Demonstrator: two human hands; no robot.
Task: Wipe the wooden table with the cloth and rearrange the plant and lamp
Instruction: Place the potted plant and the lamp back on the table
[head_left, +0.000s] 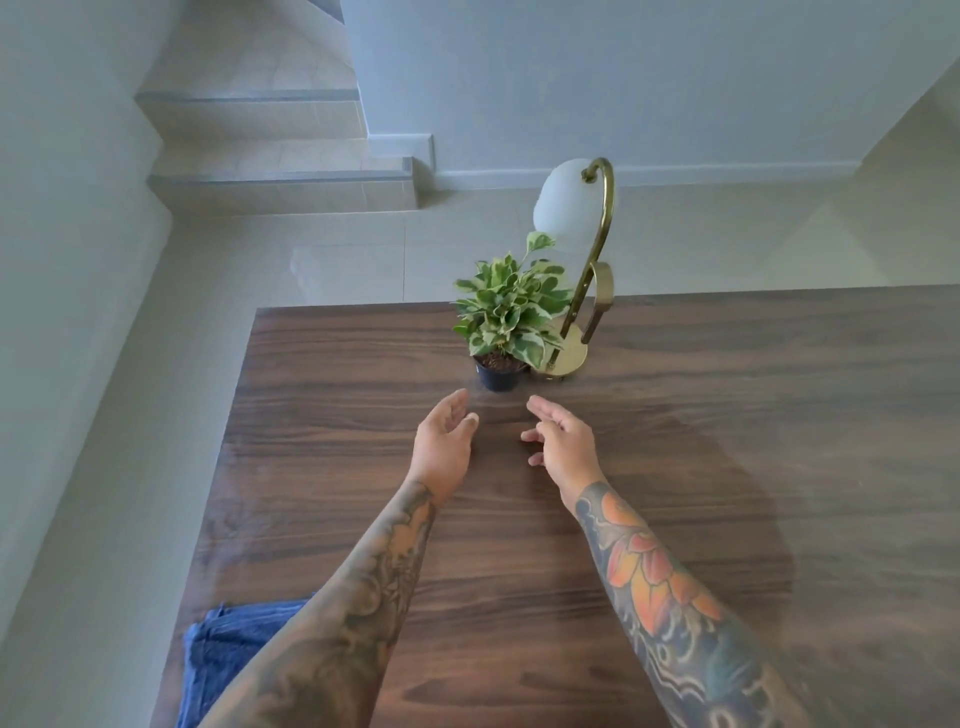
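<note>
A small green-and-white plant (506, 312) in a black pot stands near the far edge of the dark wooden table (727, 467). Right beside it, touching or nearly so, stands a brass lamp (597, 249) with a white globe shade and a round base. My left hand (444, 444) and my right hand (558, 439) hover just short of the pot, palms facing each other, fingers apart, holding nothing. A blue cloth (228, 654) lies folded at the table's near left corner, partly hidden under my left forearm.
Pale tiled floor lies beyond the table's far and left edges. Steps (280, 176) rise at the back left next to a white wall.
</note>
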